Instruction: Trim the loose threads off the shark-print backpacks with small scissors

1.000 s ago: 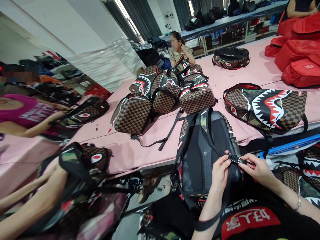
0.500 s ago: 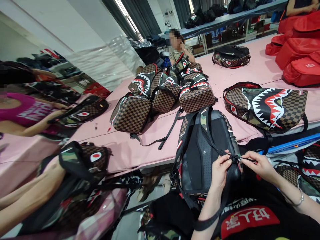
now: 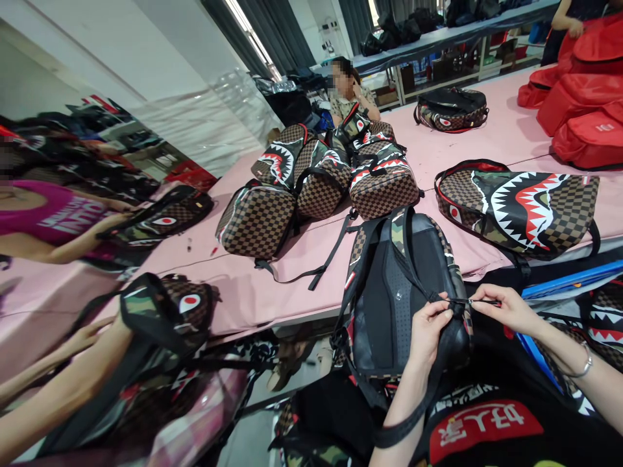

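A backpack [image 3: 374, 311] in brown check and camouflage leans against the table edge in front of me, its black padded back and shoulder straps facing up. My left hand [image 3: 431, 327] pinches a black strap [image 3: 433, 296] at the bag's right side. A loop of black webbing [image 3: 406, 428] hangs over my left forearm. Close by on the right, the fingers of my right hand [image 3: 509, 311] are closed on a thin dark tool [image 3: 487, 301], whose tip reaches the strap beside my left fingertips. What kind of tool it is, I cannot make out.
Shark-mouth backpacks [image 3: 257, 217] are grouped on the pink table [image 3: 292, 285], with another backpack [image 3: 540, 207] at right. Red bags [image 3: 588, 136] are piled at the far right. A co-worker's arm [image 3: 82, 376] handles a bag at left; another person [image 3: 353, 91] sits opposite.
My right hand has shifted slightly up and right with the tool, while my left hand stays on the strap. The co-worker's arms at left have moved, and the person behind the red bags has shifted.
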The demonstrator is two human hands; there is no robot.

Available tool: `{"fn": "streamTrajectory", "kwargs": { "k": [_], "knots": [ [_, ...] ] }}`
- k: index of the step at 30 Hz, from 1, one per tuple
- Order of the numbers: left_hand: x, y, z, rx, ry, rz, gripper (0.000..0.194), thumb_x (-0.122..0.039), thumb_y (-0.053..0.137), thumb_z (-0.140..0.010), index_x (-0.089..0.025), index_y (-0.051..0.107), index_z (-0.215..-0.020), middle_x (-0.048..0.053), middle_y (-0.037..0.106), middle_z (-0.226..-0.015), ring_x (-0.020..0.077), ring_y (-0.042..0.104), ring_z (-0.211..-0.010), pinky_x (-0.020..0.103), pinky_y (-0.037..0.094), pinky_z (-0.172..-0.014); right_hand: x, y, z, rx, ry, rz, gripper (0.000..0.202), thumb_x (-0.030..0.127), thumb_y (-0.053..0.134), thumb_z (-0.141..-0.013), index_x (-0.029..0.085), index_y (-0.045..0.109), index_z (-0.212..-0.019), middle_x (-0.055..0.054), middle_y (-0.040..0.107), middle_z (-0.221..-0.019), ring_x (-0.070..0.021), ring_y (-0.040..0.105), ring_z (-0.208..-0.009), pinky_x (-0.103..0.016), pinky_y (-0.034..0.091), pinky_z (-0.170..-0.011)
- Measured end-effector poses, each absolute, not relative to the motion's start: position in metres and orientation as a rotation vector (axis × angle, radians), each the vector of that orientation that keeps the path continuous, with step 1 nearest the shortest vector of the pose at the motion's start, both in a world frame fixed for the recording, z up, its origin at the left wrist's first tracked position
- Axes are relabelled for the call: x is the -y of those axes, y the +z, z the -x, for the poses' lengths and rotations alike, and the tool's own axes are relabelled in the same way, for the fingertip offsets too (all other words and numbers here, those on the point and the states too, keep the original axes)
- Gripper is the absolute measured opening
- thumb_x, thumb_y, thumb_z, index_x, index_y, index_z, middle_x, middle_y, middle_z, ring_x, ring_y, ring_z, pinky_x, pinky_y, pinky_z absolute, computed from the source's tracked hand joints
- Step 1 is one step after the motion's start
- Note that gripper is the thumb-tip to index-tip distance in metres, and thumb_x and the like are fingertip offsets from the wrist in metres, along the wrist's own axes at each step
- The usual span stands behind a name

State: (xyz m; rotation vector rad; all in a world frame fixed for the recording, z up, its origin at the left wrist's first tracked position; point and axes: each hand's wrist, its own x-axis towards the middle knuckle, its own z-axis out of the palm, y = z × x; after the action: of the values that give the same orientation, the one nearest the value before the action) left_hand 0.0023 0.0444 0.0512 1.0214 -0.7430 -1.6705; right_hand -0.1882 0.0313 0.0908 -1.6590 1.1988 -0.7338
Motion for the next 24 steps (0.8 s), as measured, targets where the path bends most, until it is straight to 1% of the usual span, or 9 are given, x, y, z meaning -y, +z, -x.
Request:
{"fn": "streamTrajectory", "kwargs": {
  "k": [2, 4, 6, 9, 11, 15, 20, 24],
  "knots": [
    [-0.043, 0.054, -0.002, 0.642, -1.718, -1.031, 0.023, -0.024, 0.075, -0.058, -0.012, 0.071, -0.077, 0.013, 0.066, -0.096, 0.0247, 0.053, -0.107, 0.036, 0.036, -0.095, -0.037, 0.085, 0.185, -1.278, -0.807, 1.715, 0.025, 0.039, 0.051, -0.085, 0.016, 0.061, -0.088, -0.004, 0.064, -0.083, -0.0145, 0.059, -0.074, -0.023, 0.045, -0.066],
    [-0.043, 0.057, -0.002, 0.538, -1.767, -1.045, 0.024, -0.024, 0.077, -0.056, -0.010, 0.071, -0.075, 0.012, 0.067, -0.089, 0.0219, 0.058, -0.094, 0.034, 0.040, -0.091, -0.044, 0.075, 0.183, -1.360, -0.902, 1.895, 0.023, 0.036, 0.051, -0.085, 0.017, 0.061, -0.093, -0.005, 0.065, -0.085, -0.0147, 0.060, -0.073, -0.024, 0.046, -0.064],
    [-0.042, 0.060, -0.002, 0.442, -1.808, -1.040, 0.025, -0.023, 0.078, -0.053, -0.009, 0.070, -0.073, 0.012, 0.067, -0.093, 0.0182, 0.060, -0.085, 0.031, 0.041, -0.087, -0.050, 0.065, 0.183, -1.372, -1.036, 2.127, 0.019, 0.029, 0.052, -0.085, 0.017, 0.060, -0.097, -0.006, 0.066, -0.086, -0.0147, 0.062, -0.074, -0.024, 0.047, -0.065],
    [-0.042, 0.064, -0.002, 0.322, -1.839, -1.002, 0.023, -0.018, 0.079, -0.051, -0.009, 0.070, -0.070, 0.012, 0.066, -0.098, 0.0150, 0.061, -0.080, 0.028, 0.042, -0.085, -0.057, 0.056, 0.184, -1.303, -1.162, 2.376, 0.017, 0.021, 0.055, -0.084, 0.017, 0.058, -0.100, -0.005, 0.066, -0.089, -0.0135, 0.062, -0.077, -0.024, 0.047, -0.068],
    [-0.042, 0.065, -0.001, 0.272, -1.847, -0.982, 0.021, -0.015, 0.079, -0.051, -0.009, 0.069, -0.068, 0.011, 0.066, -0.096, 0.0143, 0.061, -0.078, 0.027, 0.042, -0.084, -0.060, 0.055, 0.185, -1.285, -1.111, 2.482, 0.018, 0.019, 0.055, -0.084, 0.017, 0.058, -0.101, -0.003, 0.066, -0.087, -0.0126, 0.062, -0.074, -0.024, 0.046, -0.067],
    [-0.042, 0.067, 0.000, 0.222, -1.852, -0.976, 0.022, -0.013, 0.079, -0.050, -0.008, 0.069, -0.068, 0.011, 0.067, -0.094, 0.0149, 0.061, -0.077, 0.028, 0.043, -0.084, -0.061, 0.060, 0.184, -1.302, -0.989, 2.577, 0.021, 0.021, 0.055, -0.084, 0.016, 0.057, -0.104, -0.001, 0.064, -0.077, -0.0117, 0.058, -0.066, -0.025, 0.041, -0.061],
    [-0.041, 0.070, 0.001, 0.201, -1.868, -1.006, 0.024, -0.014, 0.080, -0.048, -0.007, 0.069, -0.068, 0.011, 0.066, -0.096, 0.0138, 0.061, -0.075, 0.026, 0.045, -0.081, -0.061, 0.061, 0.183, -1.300, -0.938, 2.630, 0.023, 0.022, 0.055, -0.085, 0.017, 0.056, -0.108, -0.001, 0.061, -0.073, -0.0118, 0.056, -0.066, -0.026, 0.038, -0.062],
    [-0.041, 0.070, 0.001, 0.214, -1.880, -1.003, 0.025, -0.013, 0.079, -0.049, -0.006, 0.069, -0.071, 0.012, 0.065, -0.098, 0.0142, 0.061, -0.076, 0.025, 0.046, -0.079, -0.060, 0.060, 0.182, -1.325, -0.903, 2.673, 0.024, 0.023, 0.055, -0.085, 0.017, 0.056, -0.108, 0.000, 0.058, -0.067, -0.0124, 0.053, -0.062, -0.027, 0.036, -0.060]
  ]
}}
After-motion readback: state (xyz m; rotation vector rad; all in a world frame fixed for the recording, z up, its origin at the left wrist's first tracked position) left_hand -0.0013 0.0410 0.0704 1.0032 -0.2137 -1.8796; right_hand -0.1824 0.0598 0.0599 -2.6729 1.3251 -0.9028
